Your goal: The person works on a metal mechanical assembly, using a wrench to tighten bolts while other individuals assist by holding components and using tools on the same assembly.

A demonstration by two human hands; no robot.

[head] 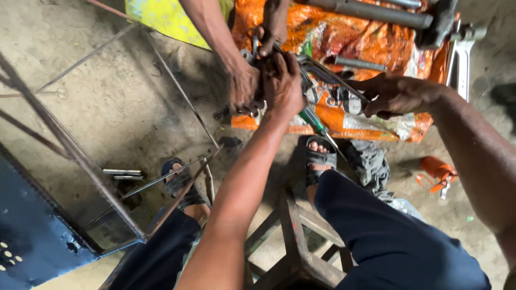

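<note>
My left hand (282, 80) reaches forward and is closed over a small dark metal part (257, 56) above an orange sack (371, 48). Another person's two hands come in from the top: one hand (242, 86) presses against mine on the same part, and the other hand (274, 24) grips it from above. Off to the right, my right hand (392, 95) holds the end of a long thin metal tool (333, 78) that runs slantwise toward the part. A green-handled screwdriver (314, 121) lies on the sack just below my left wrist.
A heavy steel bar (376, 12) and a metal bracket (461, 53) lie at the top right. An orange oil can (438, 174) and a grey rag (371, 161) are on the floor. A wooden stool (295, 236) stands between my legs. A thin rod frame (70, 145) stands at the left.
</note>
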